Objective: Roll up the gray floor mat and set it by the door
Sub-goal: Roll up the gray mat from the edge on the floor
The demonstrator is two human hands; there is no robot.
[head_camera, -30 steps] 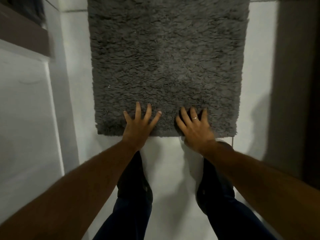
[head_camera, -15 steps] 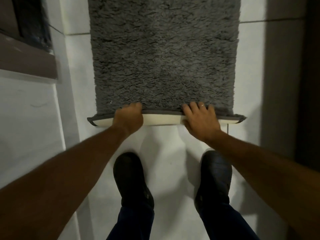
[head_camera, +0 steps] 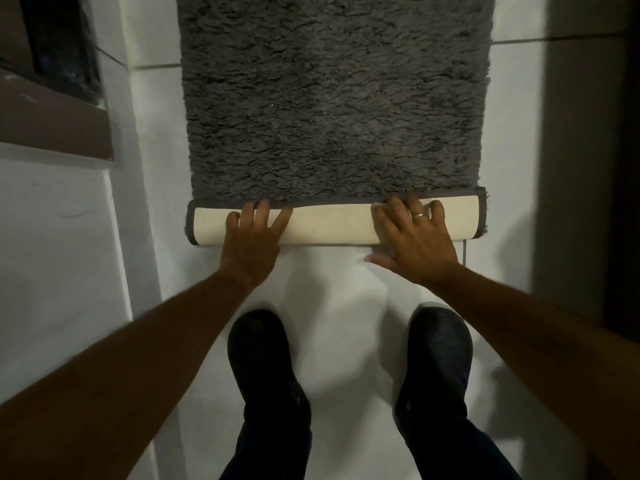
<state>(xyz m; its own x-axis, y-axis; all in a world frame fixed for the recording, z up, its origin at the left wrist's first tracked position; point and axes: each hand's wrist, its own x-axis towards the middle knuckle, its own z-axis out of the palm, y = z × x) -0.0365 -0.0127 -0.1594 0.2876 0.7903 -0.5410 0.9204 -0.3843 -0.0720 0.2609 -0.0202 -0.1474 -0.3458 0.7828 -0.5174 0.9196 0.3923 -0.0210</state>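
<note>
Gray floor mat (head_camera: 332, 98) flat on white floor (head_camera: 339, 289), near edge curled into first roll, cream backing outward. Left hand (head_camera: 254, 233) and right hand (head_camera: 412, 237) pressed open-palmed on roll, fingers spread. Rolling just begun; next: push roll forward evenly, keeping ends aligned.

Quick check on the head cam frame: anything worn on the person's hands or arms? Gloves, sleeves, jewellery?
No gloves. Both forearms are bare, with no sleeves or watch in view. The right hand wears a plain, light metallic band ring on one finger. The left hand has nothing on it.
</note>
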